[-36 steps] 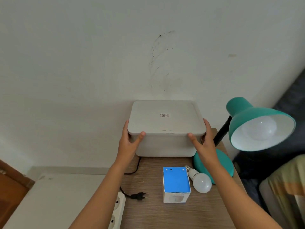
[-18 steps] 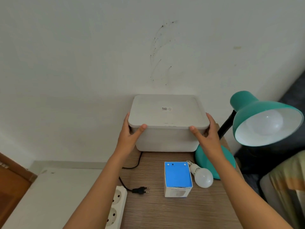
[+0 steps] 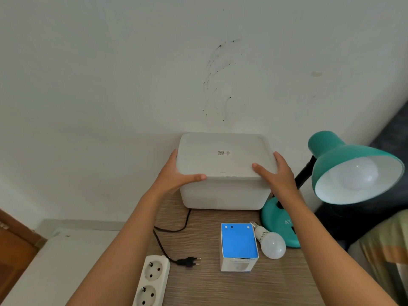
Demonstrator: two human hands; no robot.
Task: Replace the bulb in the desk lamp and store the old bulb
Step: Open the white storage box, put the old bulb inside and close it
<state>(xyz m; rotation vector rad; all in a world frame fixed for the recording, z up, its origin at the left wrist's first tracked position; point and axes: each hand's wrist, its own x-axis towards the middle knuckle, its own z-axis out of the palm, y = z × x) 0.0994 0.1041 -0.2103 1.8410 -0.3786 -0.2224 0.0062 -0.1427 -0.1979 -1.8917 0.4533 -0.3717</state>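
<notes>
A white lidded storage box (image 3: 225, 193) stands at the back of the wooden table (image 3: 276, 286), against the wall. My left hand (image 3: 176, 175) grips the left edge of its lid (image 3: 223, 155), thumb on the front rim. My right hand (image 3: 276, 175) grips the lid's right edge the same way. A teal desk lamp (image 3: 344, 157) stands at the right with a white bulb (image 3: 355, 175) in its shade. A loose white bulb (image 3: 270, 242) lies on the table beside a blue-topped bulb carton (image 3: 238, 246).
The lamp's black plug (image 3: 188, 261) lies unplugged on the table, its cable running back behind the box. A white power strip (image 3: 152, 281) hangs at the table's left edge. The lamp's teal base (image 3: 276, 221) sits under my right forearm. Striped fabric (image 3: 384, 250) lies at the right.
The view has tilted so the box and table sit a little higher and farther. Both hands have stayed on the lid's edges; the lid looks slightly lifted at the front.
</notes>
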